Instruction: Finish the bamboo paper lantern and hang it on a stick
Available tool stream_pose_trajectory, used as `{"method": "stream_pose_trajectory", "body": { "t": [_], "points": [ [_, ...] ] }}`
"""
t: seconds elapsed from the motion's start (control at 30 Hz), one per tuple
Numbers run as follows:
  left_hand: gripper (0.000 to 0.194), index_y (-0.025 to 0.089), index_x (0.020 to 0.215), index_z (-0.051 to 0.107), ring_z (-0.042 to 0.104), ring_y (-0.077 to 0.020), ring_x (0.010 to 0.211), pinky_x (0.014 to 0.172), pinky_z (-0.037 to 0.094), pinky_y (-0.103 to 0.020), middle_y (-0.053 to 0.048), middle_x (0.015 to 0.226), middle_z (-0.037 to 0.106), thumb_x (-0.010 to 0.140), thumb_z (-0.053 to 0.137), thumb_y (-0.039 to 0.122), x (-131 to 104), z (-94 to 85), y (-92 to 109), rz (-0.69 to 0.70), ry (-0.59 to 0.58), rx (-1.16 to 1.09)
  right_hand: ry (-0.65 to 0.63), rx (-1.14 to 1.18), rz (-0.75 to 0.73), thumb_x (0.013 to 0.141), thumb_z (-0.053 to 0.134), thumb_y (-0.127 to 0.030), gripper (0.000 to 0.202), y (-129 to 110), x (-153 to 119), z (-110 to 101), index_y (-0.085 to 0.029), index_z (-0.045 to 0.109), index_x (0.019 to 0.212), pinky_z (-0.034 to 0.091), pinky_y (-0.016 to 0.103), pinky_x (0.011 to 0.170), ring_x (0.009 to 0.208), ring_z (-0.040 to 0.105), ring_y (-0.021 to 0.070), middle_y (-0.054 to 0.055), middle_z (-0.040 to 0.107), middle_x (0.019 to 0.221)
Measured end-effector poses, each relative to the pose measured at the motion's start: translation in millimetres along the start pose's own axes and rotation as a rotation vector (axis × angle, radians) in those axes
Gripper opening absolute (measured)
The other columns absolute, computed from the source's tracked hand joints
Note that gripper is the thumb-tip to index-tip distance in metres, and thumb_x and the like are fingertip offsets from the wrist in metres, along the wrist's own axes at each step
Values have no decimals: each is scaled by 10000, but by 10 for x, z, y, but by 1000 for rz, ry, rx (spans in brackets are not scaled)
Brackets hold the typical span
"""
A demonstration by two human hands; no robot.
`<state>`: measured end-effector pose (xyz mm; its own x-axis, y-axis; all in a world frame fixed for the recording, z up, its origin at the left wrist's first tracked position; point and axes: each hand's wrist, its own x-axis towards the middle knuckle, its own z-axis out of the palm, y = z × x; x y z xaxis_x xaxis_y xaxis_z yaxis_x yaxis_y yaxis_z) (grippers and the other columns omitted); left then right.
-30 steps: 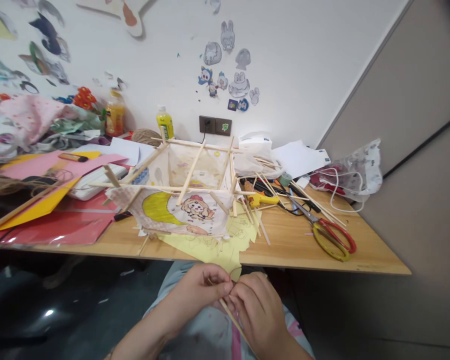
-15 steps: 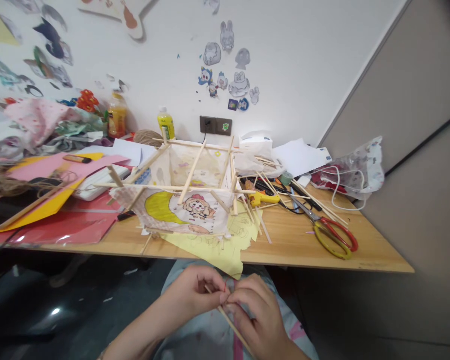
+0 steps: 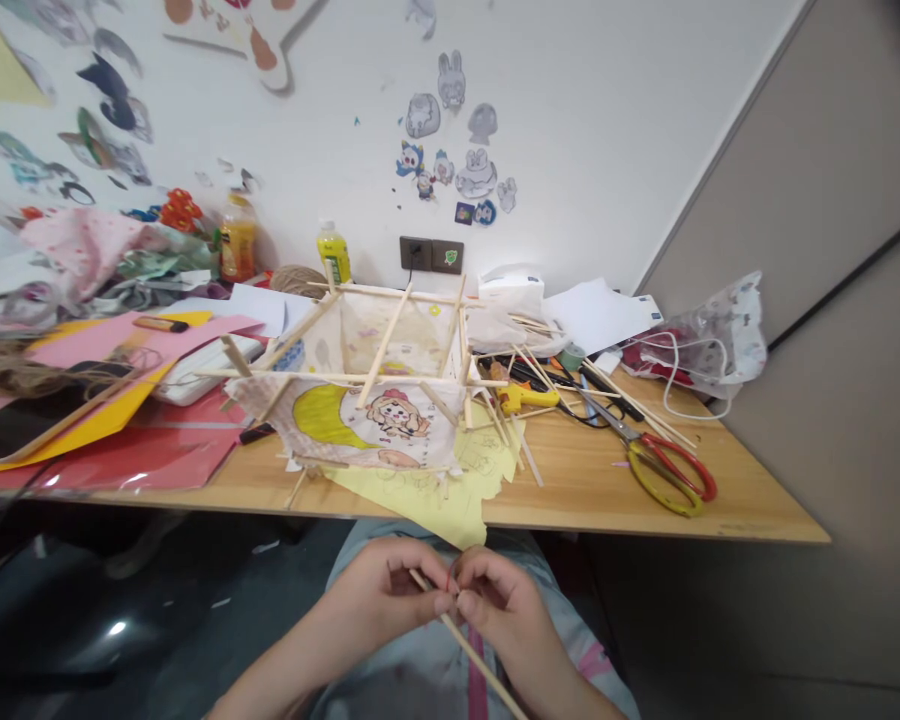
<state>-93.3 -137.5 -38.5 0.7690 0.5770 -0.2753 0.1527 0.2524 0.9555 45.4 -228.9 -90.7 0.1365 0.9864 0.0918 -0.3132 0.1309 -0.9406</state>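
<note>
Over my lap, my left hand (image 3: 391, 592) pinches a thin wooden stick (image 3: 480, 662), which slants down to the right beneath my right hand. A short red thread (image 3: 449, 575) loops up between my fingertips near the stick's upper end. My right hand (image 3: 508, 612) is closed, thumb and forefinger pressed together at the thread, its fingertips close to those of my left. Beyond them on the table stands a lantern-like frame of wooden sticks (image 3: 382, 350) with paper sides, one drawn with a yellow moon and a cartoon figure (image 3: 397, 412).
Yellow paper (image 3: 450, 512) hangs over the table's front edge (image 3: 585, 522). Scissors (image 3: 667, 470), a yellow glue gun (image 3: 523, 398) and loose sticks lie right. Left are a phone (image 3: 52, 405), coloured sheets (image 3: 135, 450) and cloth (image 3: 82, 240). Two bottles stand by the wall.
My right hand has turned and drawn slightly back, showing more of the stick and its thumb against the forefinger. My left hand stays on the stick. The view has tilted slightly.
</note>
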Motion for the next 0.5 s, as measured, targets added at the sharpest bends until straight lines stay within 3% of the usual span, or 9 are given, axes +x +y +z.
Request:
{"method": "stream_pose_trajectory", "body": {
  "t": [0.5],
  "points": [
    [253,134,652,649,597,-126,671,658,462,-242,-29,699,667,591,783,340,-11,24,-10,29,9,-8,39,-152,-38,804,571,-505,349,-29,-15,72,-182,516,683,369,240,623,676,459,129,-12,475,702]
  ]
}}
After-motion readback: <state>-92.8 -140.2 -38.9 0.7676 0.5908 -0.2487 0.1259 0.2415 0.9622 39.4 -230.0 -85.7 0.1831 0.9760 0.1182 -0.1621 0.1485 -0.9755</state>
